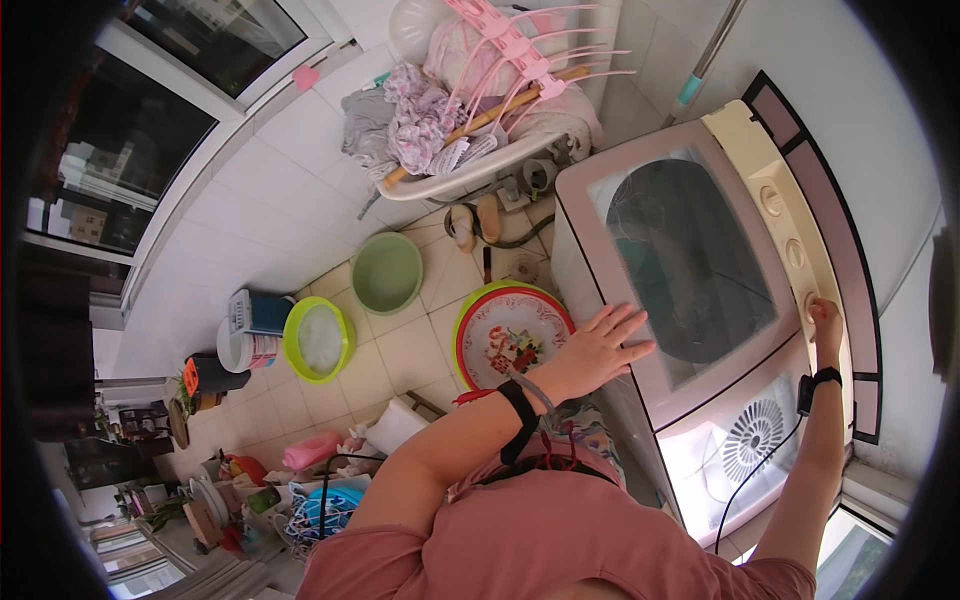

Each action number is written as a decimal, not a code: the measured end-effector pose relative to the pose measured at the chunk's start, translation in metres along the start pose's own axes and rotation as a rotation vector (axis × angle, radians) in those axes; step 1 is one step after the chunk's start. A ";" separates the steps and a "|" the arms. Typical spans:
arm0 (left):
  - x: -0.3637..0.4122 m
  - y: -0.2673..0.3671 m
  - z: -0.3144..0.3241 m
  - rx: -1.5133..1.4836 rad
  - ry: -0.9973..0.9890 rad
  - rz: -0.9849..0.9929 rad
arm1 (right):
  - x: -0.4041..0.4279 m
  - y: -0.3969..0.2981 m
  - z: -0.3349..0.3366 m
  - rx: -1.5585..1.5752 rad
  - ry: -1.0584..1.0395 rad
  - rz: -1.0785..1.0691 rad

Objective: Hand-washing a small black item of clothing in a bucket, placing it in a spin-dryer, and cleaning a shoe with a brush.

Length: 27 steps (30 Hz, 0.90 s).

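A twin-tub washing machine [679, 420] stands before me, with the see-through wash lid [690, 262] down over its larger tub. Along the back runs a cream control panel [750, 154] with dials. My right hand [827, 322] is closed on the dial nearest the spin side [810, 307], its fingertips partly hidden. With fingers spread, my left hand [600, 349] is at the machine's edge beside the lid and holds nothing; whether it presses on the surface I cannot tell. Dim water or laundry shows through the lid. The spin-tub cover [754, 439] has a round vent.
On the floor to the left are a red-rimmed patterned basin [480, 315], a green basin [387, 274] and a lime basin [309, 307] holding something whitish. A white sink [480, 176] is heaped with laundry [420, 124] and a pink hanger rack [506, 41]. Slippers [487, 217] lie below it.
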<state>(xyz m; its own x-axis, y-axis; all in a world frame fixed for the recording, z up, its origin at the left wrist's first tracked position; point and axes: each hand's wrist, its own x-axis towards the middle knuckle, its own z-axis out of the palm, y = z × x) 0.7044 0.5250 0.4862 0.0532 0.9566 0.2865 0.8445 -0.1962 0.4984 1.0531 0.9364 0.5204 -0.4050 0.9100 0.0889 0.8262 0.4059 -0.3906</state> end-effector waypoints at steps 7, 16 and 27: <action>0.003 0.000 -0.004 -0.008 -0.019 -0.004 | 0.002 0.019 0.001 0.053 -0.028 0.001; 0.007 0.003 -0.012 0.025 -0.055 -0.014 | -0.006 -0.038 0.003 0.050 -0.010 0.058; 0.014 0.010 -0.010 0.059 -0.115 -0.029 | -0.013 -0.035 -0.008 0.011 0.004 0.188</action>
<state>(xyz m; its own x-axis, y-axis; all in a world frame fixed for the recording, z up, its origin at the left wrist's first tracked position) 0.7079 0.5338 0.5036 0.0863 0.9807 0.1753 0.8764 -0.1584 0.4547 1.0330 0.9113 0.5403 -0.2421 0.9701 0.0175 0.8829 0.2278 -0.4106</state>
